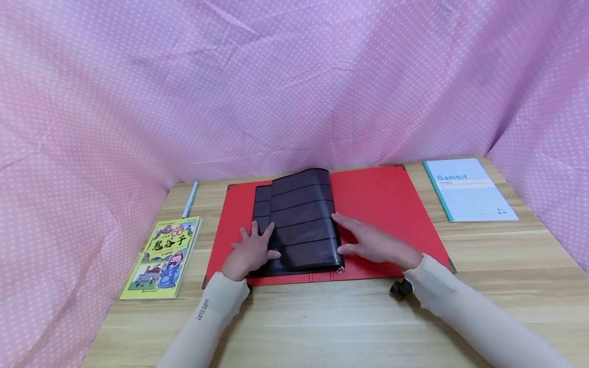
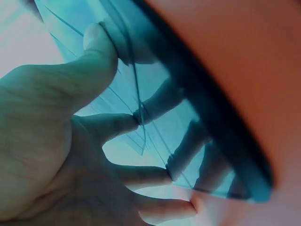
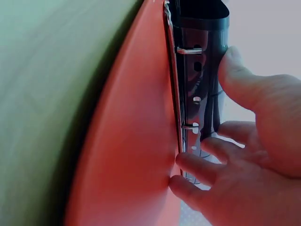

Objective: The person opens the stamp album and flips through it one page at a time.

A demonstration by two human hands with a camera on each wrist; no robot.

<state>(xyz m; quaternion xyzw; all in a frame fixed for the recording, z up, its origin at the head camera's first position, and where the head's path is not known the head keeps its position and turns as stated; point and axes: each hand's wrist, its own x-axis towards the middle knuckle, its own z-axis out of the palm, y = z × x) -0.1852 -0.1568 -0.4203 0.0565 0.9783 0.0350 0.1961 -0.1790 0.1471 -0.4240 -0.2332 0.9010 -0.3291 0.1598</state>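
A red ring binder [image 1: 377, 204] lies spread wide on the table, with black pocket pages [image 1: 301, 220] turned over to its left side. The pages bulge in a curve beside the metal rings [image 3: 190, 51], as the right wrist view shows. With fingers spread, my left hand [image 1: 250, 253] rests its fingertips on the left part of the pages; its fingers [image 2: 153, 174] mirror in the glossy plastic. My right hand [image 1: 370, 240] touches the curved side of the pages with thumb and fingertips, its fingers nearly straight, above the binder's right cover.
On the left lie a yellow comic-style book [image 1: 161, 258] and, behind it, a white pen [image 1: 190, 199]. A notebook marked Gambit [image 1: 471, 190] lies at the right on the wooden table [image 1: 331, 327]. Pink dotted cloth [image 1: 294, 87] hangs behind and at both sides.
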